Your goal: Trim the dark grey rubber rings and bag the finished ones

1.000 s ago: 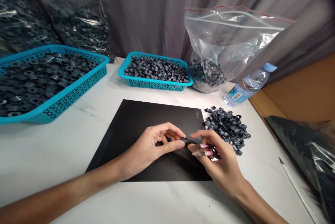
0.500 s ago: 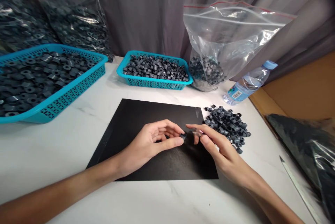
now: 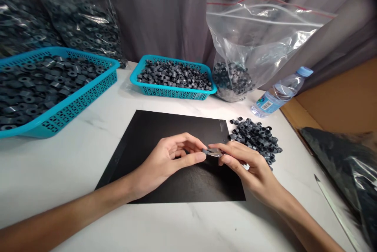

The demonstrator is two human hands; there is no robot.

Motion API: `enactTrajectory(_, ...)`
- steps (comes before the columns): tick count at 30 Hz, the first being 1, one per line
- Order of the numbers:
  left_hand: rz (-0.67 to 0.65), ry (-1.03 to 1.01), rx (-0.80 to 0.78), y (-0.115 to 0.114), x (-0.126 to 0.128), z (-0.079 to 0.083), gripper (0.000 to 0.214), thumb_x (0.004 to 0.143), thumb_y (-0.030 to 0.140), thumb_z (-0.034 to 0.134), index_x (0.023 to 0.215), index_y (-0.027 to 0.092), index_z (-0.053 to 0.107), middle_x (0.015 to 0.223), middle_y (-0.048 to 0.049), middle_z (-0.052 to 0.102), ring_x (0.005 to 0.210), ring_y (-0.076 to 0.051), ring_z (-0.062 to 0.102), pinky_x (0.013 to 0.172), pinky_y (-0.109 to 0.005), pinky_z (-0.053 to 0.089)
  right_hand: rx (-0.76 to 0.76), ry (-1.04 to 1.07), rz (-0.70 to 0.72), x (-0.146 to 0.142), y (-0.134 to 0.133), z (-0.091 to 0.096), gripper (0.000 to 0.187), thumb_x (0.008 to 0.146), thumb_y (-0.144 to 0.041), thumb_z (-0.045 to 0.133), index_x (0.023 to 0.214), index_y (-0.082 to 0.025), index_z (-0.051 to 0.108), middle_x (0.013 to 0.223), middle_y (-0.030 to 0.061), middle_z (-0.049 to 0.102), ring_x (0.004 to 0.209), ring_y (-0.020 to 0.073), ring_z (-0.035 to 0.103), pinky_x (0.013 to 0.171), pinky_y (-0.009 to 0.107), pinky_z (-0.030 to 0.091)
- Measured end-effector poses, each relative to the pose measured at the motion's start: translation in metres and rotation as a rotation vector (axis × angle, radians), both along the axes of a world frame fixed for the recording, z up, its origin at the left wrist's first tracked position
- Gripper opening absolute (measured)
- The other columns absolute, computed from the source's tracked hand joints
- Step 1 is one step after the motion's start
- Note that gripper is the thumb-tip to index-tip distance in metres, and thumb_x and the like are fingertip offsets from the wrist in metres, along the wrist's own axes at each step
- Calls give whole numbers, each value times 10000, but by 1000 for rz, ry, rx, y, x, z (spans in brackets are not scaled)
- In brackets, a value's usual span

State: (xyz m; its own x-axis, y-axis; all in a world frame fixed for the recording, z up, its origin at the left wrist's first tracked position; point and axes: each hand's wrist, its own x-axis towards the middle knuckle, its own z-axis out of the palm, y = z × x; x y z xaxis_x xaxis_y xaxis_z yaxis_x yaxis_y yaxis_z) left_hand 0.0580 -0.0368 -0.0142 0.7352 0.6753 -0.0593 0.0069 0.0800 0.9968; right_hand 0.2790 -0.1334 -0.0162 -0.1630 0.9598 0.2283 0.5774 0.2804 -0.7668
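Observation:
Over the black mat (image 3: pixel 176 189), my left hand (image 3: pixel 172 155) pinches a small dark grey plastic piece (image 3: pixel 205 151) between thumb and fingers, and the fingers hide most of it. From the right, my right hand (image 3: pixel 250 163) grips a small shiny metal blade (image 3: pixel 215 153) by thumb and forefinger. Its tip meets the plastic piece at my left fingertips. Just beyond my right hand lies a loose pile of small grey pieces (image 3: pixel 255 138), partly covered by that hand.
A large blue basket (image 3: pixel 79 104) of grey pieces stands left, a smaller blue basket (image 3: pixel 176 94) at the back. Near it are a zip bag (image 3: pixel 235 47) with pieces and a water bottle (image 3: pixel 275 94). Full plastic bags (image 3: pixel 85 20) stand back left; a pointed strip (image 3: pixel 335 212) lies right.
My right hand has moved slightly left, bringing the metal blade from just apart to touching the plastic piece. My left hand has stayed almost still.

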Motion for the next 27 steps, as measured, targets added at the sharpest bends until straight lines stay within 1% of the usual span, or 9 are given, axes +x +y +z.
enactTrajectory(7, 2, 12, 16, -1, -1, 0, 156, 862, 334, 742, 982, 236, 721, 953, 14, 698, 908, -130, 634, 795, -230, 484, 28, -21, 5, 0, 1, -2, 322, 1036, -287, 495, 1325, -286, 637, 866, 28, 645, 827, 187, 587, 754, 332, 446)
enactTrajectory(18, 11, 29, 31, 0, 0, -1, 158, 854, 335, 752, 977, 239, 729, 932, 25, 689, 847, -104, 603, 745, -207, 465, 55, -66, -9, 0, 0, -2, 315, 1037, -284, 494, 1315, -283, 642, 870, 23, 643, 808, 180, 578, 744, 329, 433)
enactTrajectory(27, 18, 35, 33, -1, -1, 0, 162, 849, 334, 754, 983, 245, 734, 935, 26, 689, 835, -103, 592, 739, -210, 464, 70, -105, 19, 2, 1, 0, 346, 1038, -235, 499, 1360, -317, 597, 882, -4, 622, 799, 160, 514, 759, 313, 379)
